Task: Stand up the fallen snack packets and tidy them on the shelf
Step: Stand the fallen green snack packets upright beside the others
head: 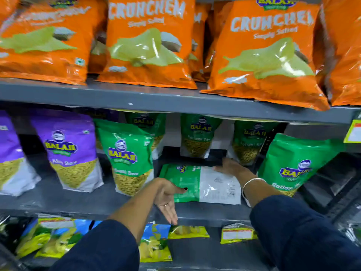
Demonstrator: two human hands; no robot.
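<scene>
Head view: a fallen green packet (199, 182) lies flat, back side up, on the middle shelf (78, 202) between upright green sev packets (127, 155) (yellow sev shows in their clear windows). Left hand (166, 198), open-palmed, touches its near-left edge; right hand (230, 167), fingers spread, rests on its far-right corner.

I read "CRUNCHEM Simply Salted" on the orange bags (150, 42) up top, "BALAJI" on the purple packet (68, 151), "BALAJI Ratlami Sev" on the green packets (127, 153).
</scene>
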